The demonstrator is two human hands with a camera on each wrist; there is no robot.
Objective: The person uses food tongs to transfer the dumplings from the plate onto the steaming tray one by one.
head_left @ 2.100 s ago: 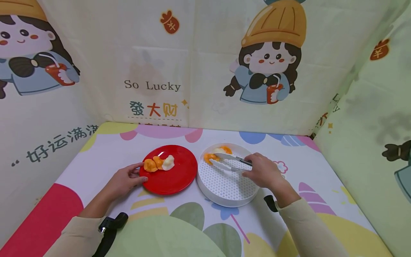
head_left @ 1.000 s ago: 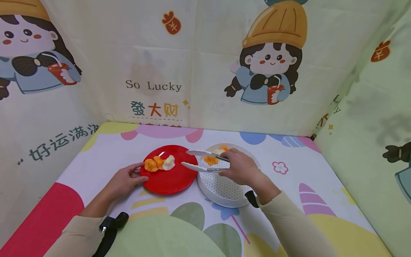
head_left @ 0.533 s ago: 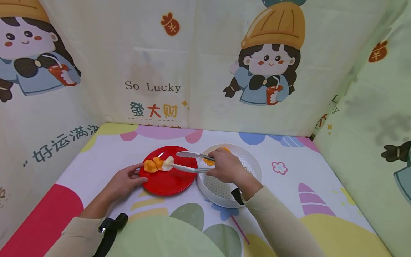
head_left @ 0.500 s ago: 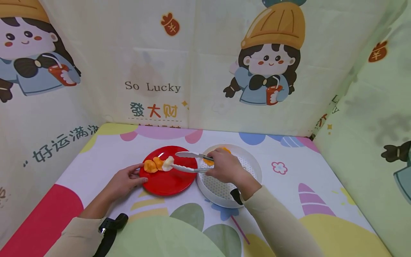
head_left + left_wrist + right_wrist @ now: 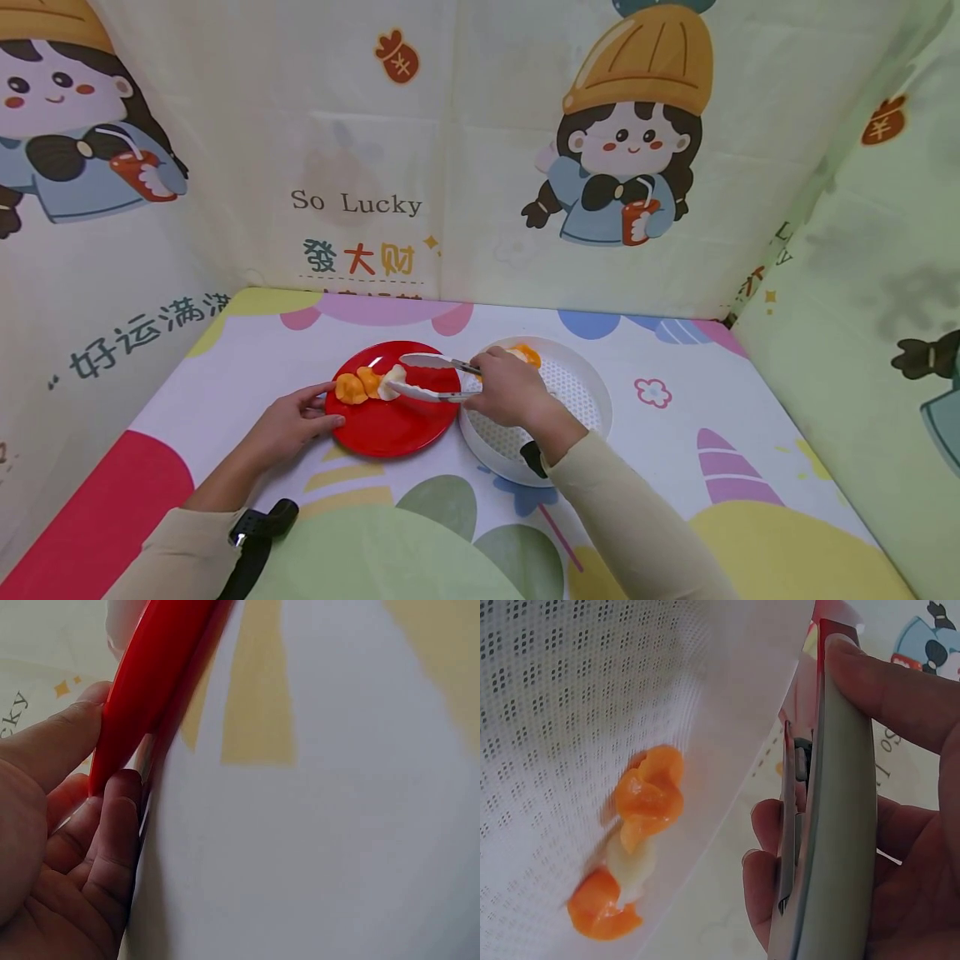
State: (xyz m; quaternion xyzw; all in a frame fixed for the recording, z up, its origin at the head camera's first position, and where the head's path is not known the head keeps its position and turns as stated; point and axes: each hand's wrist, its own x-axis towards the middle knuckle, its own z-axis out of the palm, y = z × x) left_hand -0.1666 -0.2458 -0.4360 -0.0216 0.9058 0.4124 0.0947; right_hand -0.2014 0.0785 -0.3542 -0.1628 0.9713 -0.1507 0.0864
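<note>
My left hand [image 5: 288,423] grips the left rim of a red plate [image 5: 397,433], thumb on one face and fingers on the other in the left wrist view. On the plate, two orange dumpling-shaped pieces [image 5: 351,389] and a white one [image 5: 391,384] lie in a row. With my right hand [image 5: 512,388] I hold metal tongs [image 5: 429,361] over the plate's right half. Their arms are spread apart, the nearer tip right at the white piece. In the right wrist view, thumb and fingers wrap the tongs' handle [image 5: 840,810].
A white round steamer tray [image 5: 596,408] with a perforated base stands right of the plate, partly under my right hand. Two orange pieces [image 5: 651,793] and a white one [image 5: 632,862] lie along its wall. A printed cloth wall [image 5: 480,167] rises behind the table.
My right hand has carried the tongs left from over the steamer tray to the plate, their tips reaching the white piece. My left hand has stayed at the plate's rim.
</note>
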